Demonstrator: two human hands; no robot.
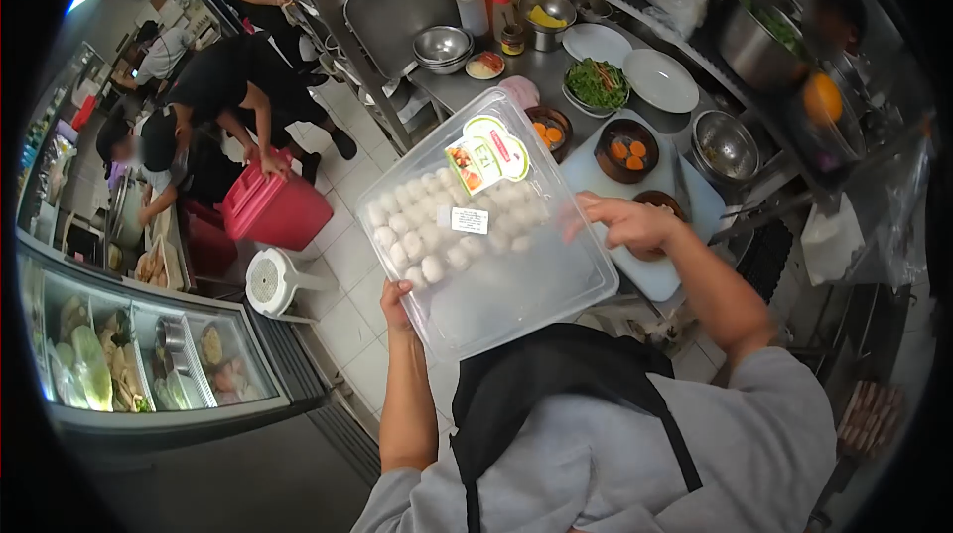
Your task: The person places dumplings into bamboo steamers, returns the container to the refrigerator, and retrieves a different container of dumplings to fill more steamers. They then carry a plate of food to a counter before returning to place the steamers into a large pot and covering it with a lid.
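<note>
One edge of the clear box (521, 285) is pinched by the left hand (396, 303) — the right hand (632, 224) is held at the other edge, fingers bent and a bit spread; touch cannot be told. Past the left hand, floor (347, 260) is seen.

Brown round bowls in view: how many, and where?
3. One bowl shows past the clear rectangular plastic box; a middle bowl sits on the pale cutting board; a third bowl is partly hidden by the right hand. Others may be hidden.
</note>
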